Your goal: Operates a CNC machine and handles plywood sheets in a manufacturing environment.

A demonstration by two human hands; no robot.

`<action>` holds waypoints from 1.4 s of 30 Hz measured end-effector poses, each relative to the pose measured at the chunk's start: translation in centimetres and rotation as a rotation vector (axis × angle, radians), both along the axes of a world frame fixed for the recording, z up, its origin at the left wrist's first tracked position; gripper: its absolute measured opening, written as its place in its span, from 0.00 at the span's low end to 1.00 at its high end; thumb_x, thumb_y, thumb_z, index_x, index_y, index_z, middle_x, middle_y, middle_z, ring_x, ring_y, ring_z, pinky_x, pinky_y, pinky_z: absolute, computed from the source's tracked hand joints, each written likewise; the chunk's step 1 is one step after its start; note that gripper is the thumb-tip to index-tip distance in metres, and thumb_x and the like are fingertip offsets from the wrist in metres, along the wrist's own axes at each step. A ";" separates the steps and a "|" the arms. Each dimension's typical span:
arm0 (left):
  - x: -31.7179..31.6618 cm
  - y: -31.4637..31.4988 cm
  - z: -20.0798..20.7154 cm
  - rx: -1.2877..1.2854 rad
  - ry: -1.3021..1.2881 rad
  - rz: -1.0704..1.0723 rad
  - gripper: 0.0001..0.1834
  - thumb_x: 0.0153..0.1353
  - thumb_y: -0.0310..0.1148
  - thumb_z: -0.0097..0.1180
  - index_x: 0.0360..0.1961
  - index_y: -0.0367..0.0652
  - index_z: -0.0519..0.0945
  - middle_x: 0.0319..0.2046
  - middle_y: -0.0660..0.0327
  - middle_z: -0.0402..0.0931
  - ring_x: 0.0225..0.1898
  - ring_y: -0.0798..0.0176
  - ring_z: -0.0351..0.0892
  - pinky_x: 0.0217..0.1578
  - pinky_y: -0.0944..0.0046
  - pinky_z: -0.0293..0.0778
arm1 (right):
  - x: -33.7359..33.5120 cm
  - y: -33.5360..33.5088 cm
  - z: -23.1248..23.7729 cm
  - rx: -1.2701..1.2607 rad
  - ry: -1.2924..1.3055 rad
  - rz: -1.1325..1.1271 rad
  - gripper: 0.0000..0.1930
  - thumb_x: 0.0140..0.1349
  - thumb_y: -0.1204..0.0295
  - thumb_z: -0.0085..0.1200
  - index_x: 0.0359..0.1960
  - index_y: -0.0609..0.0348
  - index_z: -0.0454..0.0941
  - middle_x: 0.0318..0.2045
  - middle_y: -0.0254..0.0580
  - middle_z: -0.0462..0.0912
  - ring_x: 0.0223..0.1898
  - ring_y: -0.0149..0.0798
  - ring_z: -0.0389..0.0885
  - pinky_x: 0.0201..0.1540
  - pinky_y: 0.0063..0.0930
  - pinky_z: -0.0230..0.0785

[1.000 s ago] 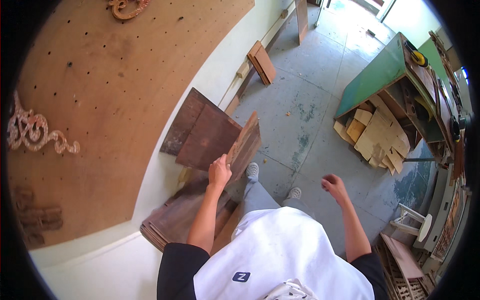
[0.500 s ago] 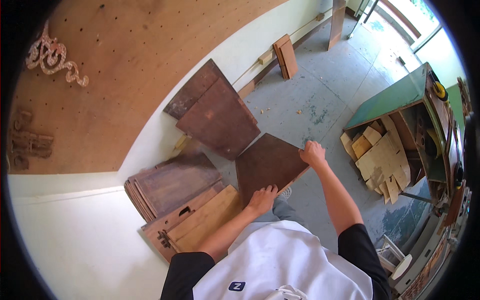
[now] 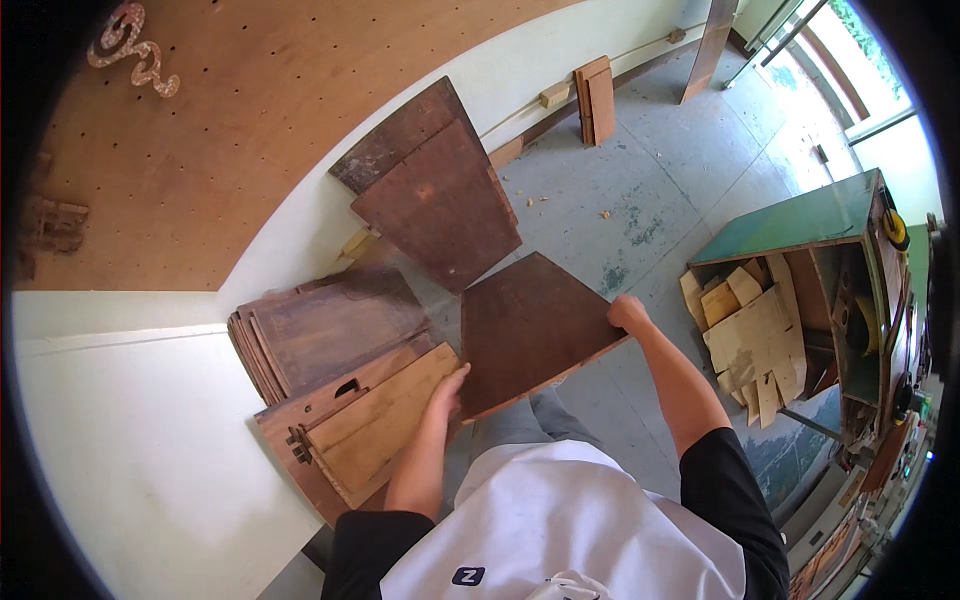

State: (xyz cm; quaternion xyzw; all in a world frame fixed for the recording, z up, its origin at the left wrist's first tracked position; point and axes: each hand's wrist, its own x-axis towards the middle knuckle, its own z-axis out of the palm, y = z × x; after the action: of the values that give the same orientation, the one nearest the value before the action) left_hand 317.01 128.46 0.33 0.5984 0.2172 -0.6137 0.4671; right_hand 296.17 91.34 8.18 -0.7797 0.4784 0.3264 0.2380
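A dark brown wooden board (image 3: 540,330) is held tilted in front of my legs, its broad face showing. My right hand (image 3: 628,315) is closed round its right corner. At the board's left edge, my left hand (image 3: 450,390) grips the side, with the fingers partly hidden. Just beside that hand lies a light wooden board (image 3: 385,425), resting on a reddish-brown board (image 3: 290,415) with a dark slot. Beyond the held board, two dark panels (image 3: 435,205) lean against the wall, one overlapping the other.
A stack of brown boards (image 3: 335,325) leans at the left wall. Small reddish boards (image 3: 596,100) stand farther along it. To the right is a green-topped cabinet (image 3: 790,215) with light wood offcuts (image 3: 750,330) inside. Wood chips lie on the grey floor (image 3: 650,190).
My left hand has moved from the board's near edge to its left edge. My right hand remains at the right corner. The view has shifted slightly.
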 end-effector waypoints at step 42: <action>-8.3 -32.9 17.9 -0.632 -1.132 -0.632 0.15 0.40 0.20 0.53 0.33 0.32 0.70 0.27 0.56 0.75 0.29 0.65 0.74 0.31 0.66 0.70 | -24.9 23.7 0.4 0.524 -0.905 -1.894 0.17 0.61 0.64 0.48 0.47 0.60 0.65 0.27 0.44 0.75 0.24 0.36 0.77 0.25 0.29 0.75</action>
State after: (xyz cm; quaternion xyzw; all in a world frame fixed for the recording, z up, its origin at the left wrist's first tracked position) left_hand 308.71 95.52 18.24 0.6952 -0.4295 -0.3487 0.4590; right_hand 271.31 115.03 8.59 -0.0662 0.6697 -0.2162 0.7074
